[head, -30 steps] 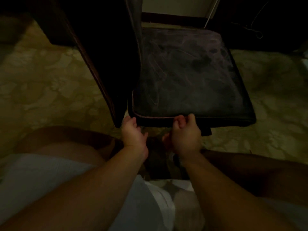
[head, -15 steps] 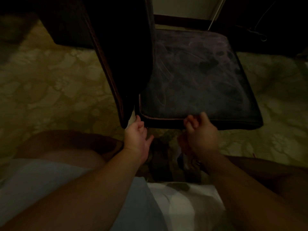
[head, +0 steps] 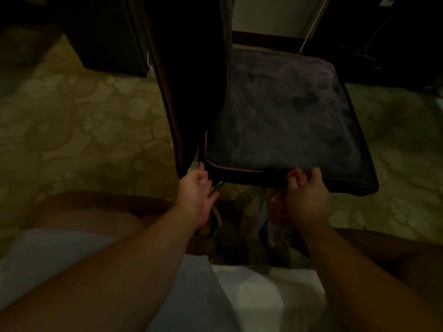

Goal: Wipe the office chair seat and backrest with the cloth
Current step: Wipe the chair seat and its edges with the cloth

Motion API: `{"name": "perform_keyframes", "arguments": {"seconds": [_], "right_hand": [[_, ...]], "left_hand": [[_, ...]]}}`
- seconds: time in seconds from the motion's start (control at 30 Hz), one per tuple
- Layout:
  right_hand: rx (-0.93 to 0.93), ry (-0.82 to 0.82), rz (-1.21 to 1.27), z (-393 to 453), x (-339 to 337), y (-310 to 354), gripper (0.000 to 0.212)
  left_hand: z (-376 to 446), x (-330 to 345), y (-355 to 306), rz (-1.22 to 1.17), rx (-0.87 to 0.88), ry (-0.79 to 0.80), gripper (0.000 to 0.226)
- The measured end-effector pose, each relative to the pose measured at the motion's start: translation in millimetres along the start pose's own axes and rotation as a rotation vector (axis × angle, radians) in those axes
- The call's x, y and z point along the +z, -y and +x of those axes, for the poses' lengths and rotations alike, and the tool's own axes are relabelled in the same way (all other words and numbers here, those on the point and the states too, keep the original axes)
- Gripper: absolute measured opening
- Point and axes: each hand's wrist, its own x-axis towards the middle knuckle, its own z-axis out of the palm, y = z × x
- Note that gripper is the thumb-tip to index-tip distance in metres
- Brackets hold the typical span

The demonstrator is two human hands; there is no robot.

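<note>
The office chair's dark seat (head: 282, 116) shows pale smear marks. Its black backrest (head: 191, 80) rises at the seat's left side. My left hand (head: 195, 190) is at the near corner where seat and backrest meet, fingers curled. A small pale sliver beside its fingertips looks like the cloth (head: 192, 167), and most of it is hidden. My right hand (head: 306, 195) grips the near edge of the seat with curled fingers. The light is very dim.
Patterned yellowish floor (head: 84, 128) lies on both sides of the chair. Dark furniture (head: 107, 32) stands at the back left, and a cable (head: 369, 56) hangs against dark furniture at the back right. My knees and white clothing (head: 263, 295) fill the bottom.
My left hand has moved up into the corner between backrest and seat. The right hand has shifted slightly right along the seat's near edge. The view has drifted, so the chair sits further right.
</note>
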Motion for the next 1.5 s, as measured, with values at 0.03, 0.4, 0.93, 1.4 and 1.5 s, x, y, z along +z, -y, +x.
{"name": "perform_keyframes", "arguments": {"seconds": [0.03, 0.4, 0.93, 1.4, 1.5], "right_hand": [[-0.027, 0.017, -0.014, -7, 7, 6, 0.016], [-0.052, 0.097, 0.045, -21, 31, 22, 0.029], [-0.065, 0.056, 0.052, -19, 19, 35, 0.029], [-0.416, 0.396, -0.205, -50, 67, 82, 0.023], [-0.496, 0.408, -0.181, -53, 70, 90, 0.022]], "left_hand": [[-1, 0, 1, 0.010, -0.003, 0.002, 0.065], [-6, 3, 9, 0.084, -0.041, 0.009, 0.063], [-10, 9, 11, 0.145, -0.067, 0.011, 0.064], [-7, 11, 8, 0.058, -0.090, -0.035, 0.044], [-3, 8, 9, 0.031, -0.098, -0.032, 0.040]]}}
